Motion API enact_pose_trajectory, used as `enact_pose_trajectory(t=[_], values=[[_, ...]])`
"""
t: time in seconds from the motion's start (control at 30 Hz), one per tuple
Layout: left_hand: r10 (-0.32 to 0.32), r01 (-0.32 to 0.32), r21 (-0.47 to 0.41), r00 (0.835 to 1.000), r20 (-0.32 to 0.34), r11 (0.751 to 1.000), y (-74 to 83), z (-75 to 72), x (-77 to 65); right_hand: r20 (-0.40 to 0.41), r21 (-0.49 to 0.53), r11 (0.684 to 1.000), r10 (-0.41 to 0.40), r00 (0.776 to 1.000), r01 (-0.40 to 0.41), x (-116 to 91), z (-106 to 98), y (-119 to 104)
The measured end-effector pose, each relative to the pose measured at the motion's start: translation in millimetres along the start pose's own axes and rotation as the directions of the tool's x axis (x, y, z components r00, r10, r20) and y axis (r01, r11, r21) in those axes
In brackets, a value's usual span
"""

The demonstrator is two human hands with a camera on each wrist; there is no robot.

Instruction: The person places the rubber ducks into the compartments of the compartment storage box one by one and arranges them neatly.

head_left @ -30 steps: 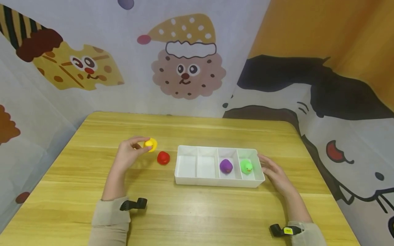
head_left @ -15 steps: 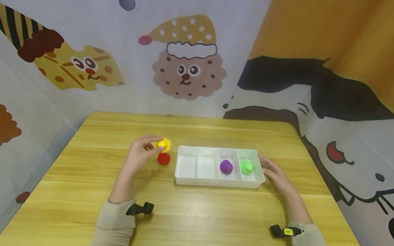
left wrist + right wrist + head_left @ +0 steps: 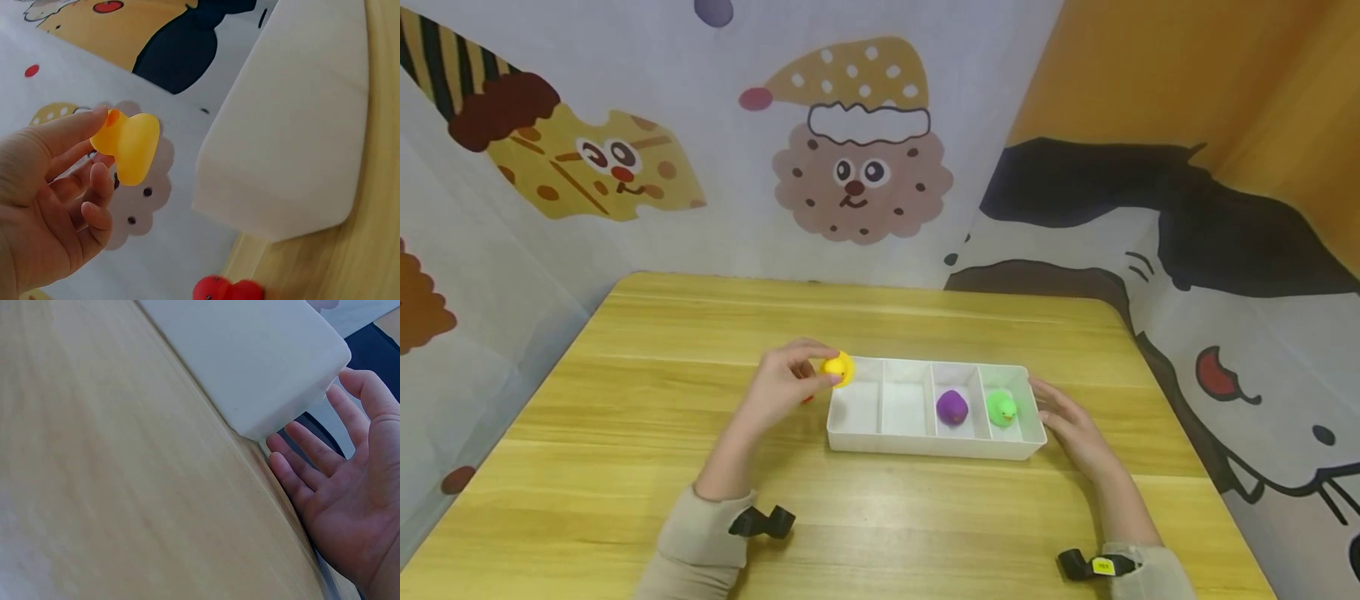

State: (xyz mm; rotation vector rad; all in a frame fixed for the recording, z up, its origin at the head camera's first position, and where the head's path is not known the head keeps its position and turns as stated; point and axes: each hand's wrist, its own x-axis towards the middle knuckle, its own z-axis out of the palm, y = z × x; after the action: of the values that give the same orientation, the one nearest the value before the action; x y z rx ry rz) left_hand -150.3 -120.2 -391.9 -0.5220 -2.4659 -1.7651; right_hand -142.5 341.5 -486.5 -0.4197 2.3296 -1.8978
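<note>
Between thumb and fingers my left hand (image 3: 782, 386) pinches a yellow toy duck (image 3: 838, 369), held up at the left end of a white divided box (image 3: 925, 446). In the left wrist view the yellow duck (image 3: 137, 148) hangs beside the box wall (image 3: 287, 125). Below it on the table is a red toy duck (image 3: 228, 289), mostly hidden by my hand in the head view. Inside the box, a purple toy duck (image 3: 952, 407) sits in the third compartment from the left and a green one (image 3: 1002, 408) in the rightmost. My right hand (image 3: 1078, 429) rests its fingertips against the box's right end.
The box stands on a wooden table (image 3: 880, 517), its two left compartments bare. Behind the table hangs a cloth (image 3: 722, 242) printed with cartoon figures. Each wrist carries a small black camera.
My left hand has carried the yellow duck rightward, past the red duck, to the left end of the box. The right hand and the box stay where they were.
</note>
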Motion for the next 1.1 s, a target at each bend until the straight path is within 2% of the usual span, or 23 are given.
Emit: enact_pose_trajectory(t=[0.3, 0.5, 0.57, 0.8, 0.9, 1.1], values=[[0.009, -0.010, 0.016, 0.999, 0.048, 1.000, 8.7, 19.7, -0.1, 0.013, 0.022, 0.999, -0.023, 1.000, 0.023, -1, 1, -1], [0.045, -0.047, 0.012, 0.993, 0.112, 0.999, 42.4, 26.0, -4.3, 0.008, 0.027, 0.999, -0.019, 1.000, 0.019, -1, 1, -1], [0.066, -0.067, 0.001, 0.989, 0.129, 0.998, 48.4, 28.0, -3.9, 0.007, 0.032, 0.999, -0.019, 1.000, 0.019, -1, 1, -1], [0.113, -0.110, -0.025, 0.977, 0.181, 0.994, 10.9, 42.0, 10.9, 0.009, 0.032, 0.999, -0.034, 0.999, 0.033, -1, 2, -2], [0.120, -0.119, -0.016, 0.972, 0.203, 0.993, 10.5, 44.9, 15.2, 0.009, 0.031, 0.999, -0.036, 0.999, 0.036, -1, 2, -2], [0.092, -0.102, 0.025, 0.961, 0.263, 0.994, 10.6, 51.6, 24.3, 0.012, 0.032, 0.998, -0.046, 0.999, 0.045, -1, 1, 0]])
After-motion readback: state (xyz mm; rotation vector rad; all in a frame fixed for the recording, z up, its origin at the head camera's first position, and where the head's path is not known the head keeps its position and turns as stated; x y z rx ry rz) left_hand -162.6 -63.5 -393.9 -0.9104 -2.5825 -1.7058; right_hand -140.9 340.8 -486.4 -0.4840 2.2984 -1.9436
